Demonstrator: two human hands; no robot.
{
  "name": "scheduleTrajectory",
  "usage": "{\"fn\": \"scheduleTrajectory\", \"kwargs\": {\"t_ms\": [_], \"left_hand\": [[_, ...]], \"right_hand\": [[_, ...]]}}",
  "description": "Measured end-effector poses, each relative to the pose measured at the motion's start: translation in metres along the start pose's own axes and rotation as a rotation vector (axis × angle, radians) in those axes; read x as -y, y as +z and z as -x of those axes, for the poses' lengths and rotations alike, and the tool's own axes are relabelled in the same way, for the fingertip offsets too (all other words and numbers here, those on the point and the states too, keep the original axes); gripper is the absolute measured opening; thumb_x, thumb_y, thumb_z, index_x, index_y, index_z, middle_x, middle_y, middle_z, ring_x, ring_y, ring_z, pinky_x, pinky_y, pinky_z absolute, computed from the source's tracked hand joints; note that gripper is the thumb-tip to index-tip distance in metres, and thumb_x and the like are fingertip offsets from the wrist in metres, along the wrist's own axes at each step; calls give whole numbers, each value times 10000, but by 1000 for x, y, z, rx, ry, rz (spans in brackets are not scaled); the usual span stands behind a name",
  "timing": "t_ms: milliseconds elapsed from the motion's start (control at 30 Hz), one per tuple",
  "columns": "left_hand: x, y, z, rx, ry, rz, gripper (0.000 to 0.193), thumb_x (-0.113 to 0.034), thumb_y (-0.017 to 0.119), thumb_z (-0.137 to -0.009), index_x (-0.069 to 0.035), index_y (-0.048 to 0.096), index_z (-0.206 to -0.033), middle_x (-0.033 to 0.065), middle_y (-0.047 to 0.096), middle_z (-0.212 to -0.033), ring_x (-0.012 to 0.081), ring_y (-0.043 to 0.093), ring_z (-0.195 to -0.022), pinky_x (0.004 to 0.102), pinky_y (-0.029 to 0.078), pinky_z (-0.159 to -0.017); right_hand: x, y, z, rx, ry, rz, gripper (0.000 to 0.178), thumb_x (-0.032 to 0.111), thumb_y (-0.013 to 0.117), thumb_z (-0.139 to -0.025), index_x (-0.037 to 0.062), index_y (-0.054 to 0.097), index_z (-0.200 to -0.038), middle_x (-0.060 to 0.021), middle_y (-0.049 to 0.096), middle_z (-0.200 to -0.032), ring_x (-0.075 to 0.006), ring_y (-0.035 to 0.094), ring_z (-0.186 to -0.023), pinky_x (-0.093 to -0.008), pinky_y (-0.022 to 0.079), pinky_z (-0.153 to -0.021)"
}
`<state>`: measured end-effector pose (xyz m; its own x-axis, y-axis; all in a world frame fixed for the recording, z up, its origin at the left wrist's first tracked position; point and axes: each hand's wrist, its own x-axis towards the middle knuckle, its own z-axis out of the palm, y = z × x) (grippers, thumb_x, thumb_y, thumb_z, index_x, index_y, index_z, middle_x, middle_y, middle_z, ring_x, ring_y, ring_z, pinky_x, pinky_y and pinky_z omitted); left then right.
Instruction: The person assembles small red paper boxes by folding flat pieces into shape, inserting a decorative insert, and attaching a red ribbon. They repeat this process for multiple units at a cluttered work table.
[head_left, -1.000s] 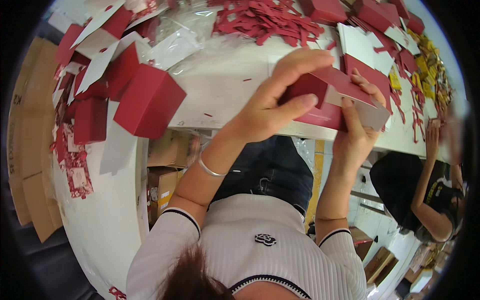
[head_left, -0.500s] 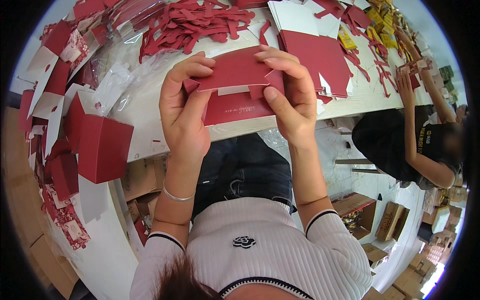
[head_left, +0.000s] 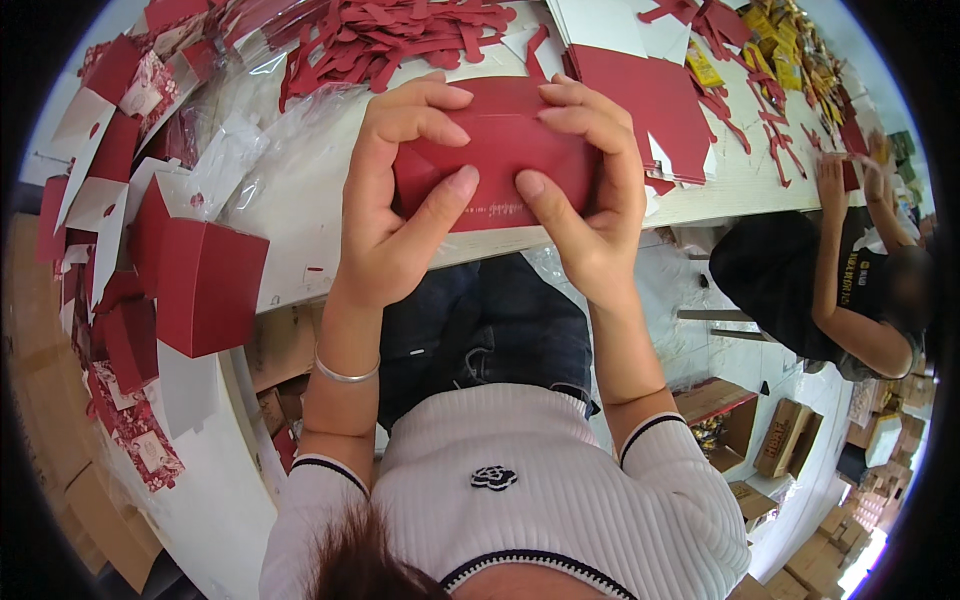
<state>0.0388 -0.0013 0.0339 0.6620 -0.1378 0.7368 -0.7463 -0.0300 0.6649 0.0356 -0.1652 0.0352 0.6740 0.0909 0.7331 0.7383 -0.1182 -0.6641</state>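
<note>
The upper left of the frame is being crowded by folded red boxes with white flaps (head_left: pixel 105 195) and crumpled clear plastic (head_left: pixel 300 135), while the top middle is being taken up by a loose pile of red cut strips (head_left: pixel 400 40). Near the right hand (head_left: pixel 600 225), the upper right is being filled by a stack of flat red-and-white card (head_left: pixel 640 110), with yellow packets (head_left: pixel 785 62) lying beyond it. At the right edge, another person (head_left: pixel 865 300) is being partly cut off by the dark rim. In the upper middle, a red box (head_left: pixel 500 155) is being held up over the front edge of the pale table (head_left: pixel 295 270), between the left hand (head_left: pixel 390 225) and the right hand. Both its ends are being covered by the hands: each thumb is being pressed on the near face, and the fingers are being curled over the top and around the end, clamped on the box; the state of the lower fingers cannot be told. Its long axis is being kept left to right across the frame, with the face bearing small pale print being turned toward the lower edge. One box is being gripped by two hands, and one silver bracelet (head_left: pixel 347 376) is being worn on the left wrist; the strips are overlapping too much to be counted, as are the boxes at left.
</note>
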Motion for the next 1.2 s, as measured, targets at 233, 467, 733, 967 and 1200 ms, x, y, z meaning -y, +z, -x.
{"fn": "scheduleTrajectory", "kwargs": {"t_ms": [233, 467, 733, 967, 1200], "left_hand": [[1, 4, -3, -5, 79, -223, 207, 41, 549, -738, -41, 530, -928, 117, 517, -1051, 222, 477, -988, 313, 359, -877], [6, 2, -1, -49, 118, -12, 277, -34, 536, -767, -30, 492, -1040, 117, 496, -1091, 211, 471, -1014, 323, 359, -893], [-10, 1, 9, -450, -636, 588, 569, -69, 465, -840, -49, 203, -1344, 148, 409, -1230, 225, 464, -1089, 327, 398, -908], [-9, 11, 24, -200, -4, 124, 844, -96, 677, -643, -32, 203, -1338, 188, 400, -1242, 302, 348, -1193, 402, 314, -975], [-13, -27, 23, -106, -56, -28, 626, -509, 533, -786, -58, 454, -1212, 163, 401, -1287, 329, 375, -1191, 465, 293, -983]], "right_hand": [[-11, 3, -8, -48, -105, 117, 333, -60, 624, -673, 37, 538, -981, -135, 495, -1077, -274, 470, -1034, -336, 373, -890], [-11, 2, -5, -51, -177, 90, 341, -70, 590, -635, 30, 539, -957, -146, 490, -1044, -299, 470, -1030, -372, 371, -897], [-3, 3, 18, 64, -288, -35, 220, 103, 537, -678, 9, 602, -866, -181, 482, -1021, -362, 452, -1070, -488, 276, -985], [4, -4, 8, -52, 463, -456, 846, 430, 667, -714, 55, 233, -1336, -195, 309, -1313, -281, 320, -1227, -410, 257, -1010], [-22, -14, -26, -105, -106, 199, 853, 88, 760, -571, 58, 328, -1306, -132, 450, -1156, -261, 469, -1067, -357, 337, -950]]}}
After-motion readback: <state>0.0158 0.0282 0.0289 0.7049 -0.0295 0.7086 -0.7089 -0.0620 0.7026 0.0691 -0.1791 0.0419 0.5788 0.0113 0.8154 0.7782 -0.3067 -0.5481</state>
